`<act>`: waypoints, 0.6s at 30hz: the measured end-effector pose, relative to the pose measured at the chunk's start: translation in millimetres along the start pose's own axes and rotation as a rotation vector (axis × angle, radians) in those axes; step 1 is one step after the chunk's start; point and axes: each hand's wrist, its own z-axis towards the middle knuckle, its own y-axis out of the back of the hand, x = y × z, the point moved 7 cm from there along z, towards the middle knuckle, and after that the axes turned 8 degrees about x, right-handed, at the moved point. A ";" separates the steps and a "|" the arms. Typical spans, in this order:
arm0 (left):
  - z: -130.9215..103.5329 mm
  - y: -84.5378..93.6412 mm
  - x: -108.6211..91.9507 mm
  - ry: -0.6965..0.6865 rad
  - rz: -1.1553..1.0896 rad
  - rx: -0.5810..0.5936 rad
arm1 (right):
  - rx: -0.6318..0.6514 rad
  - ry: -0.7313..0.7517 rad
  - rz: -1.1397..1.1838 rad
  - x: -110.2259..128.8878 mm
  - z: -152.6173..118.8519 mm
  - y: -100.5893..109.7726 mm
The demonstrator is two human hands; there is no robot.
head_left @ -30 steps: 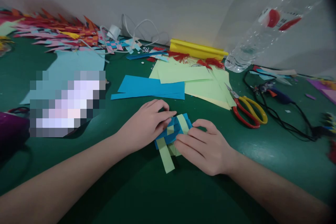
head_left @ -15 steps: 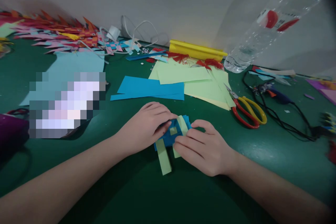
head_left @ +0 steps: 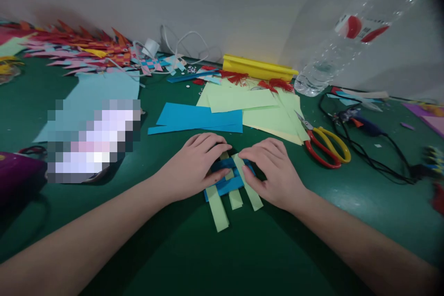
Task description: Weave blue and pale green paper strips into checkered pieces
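Blue and pale-green woven strips (head_left: 227, 187) lie on the table (head_left: 173, 259), blue sheets (head_left: 197, 117) at eleven o'clock from them, green sheets (head_left: 243, 100) at one. From here, the left hand (head_left: 197, 162) curls over their nine o'clock side; the right hand (head_left: 272, 171) touches their two o'clock side, fingers bent. Whether either grips, I can't tell.

Left hand (head_left: 197, 166) and right hand (head_left: 275, 173) touch woven paper strips (head_left: 227, 188).
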 end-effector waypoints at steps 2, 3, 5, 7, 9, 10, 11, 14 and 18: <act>-0.3 2.1 0.0 0.003 0.011 -0.016 | 0.052 -0.033 -0.004 -3.9 2.0 -4.4; -0.4 3.5 0.0 0.002 0.014 -0.027 | 0.084 -0.046 -0.005 -5.2 2.7 -7.2; -0.2 4.9 -0.2 -0.009 0.023 -0.033 | 0.147 -0.070 -0.004 -7.4 3.2 -12.6; 0.3 4.6 -0.7 -0.024 0.043 -0.023 | 0.189 -0.089 -0.003 -9.1 2.9 -16.2; 0.6 3.0 -1.5 -0.040 0.062 -0.005 | 0.198 -0.092 -0.006 -9.9 2.3 -16.6; 0.7 2.1 -2.1 -0.048 0.068 0.005 | 0.194 -0.085 -0.009 -9.7 1.9 -16.0; 0.8 1.2 -2.8 -0.057 0.071 0.011 | 0.190 -0.074 -0.012 -9.3 1.6 -15.3; 1.2 -0.8 -4.5 -0.075 0.068 0.024 | 0.199 -0.045 -0.007 -8.0 0.6 -14.2; 3.4 -3.0 -5.6 -0.079 0.081 0.030 | 0.214 -0.040 0.006 -8.6 -0.2 -13.8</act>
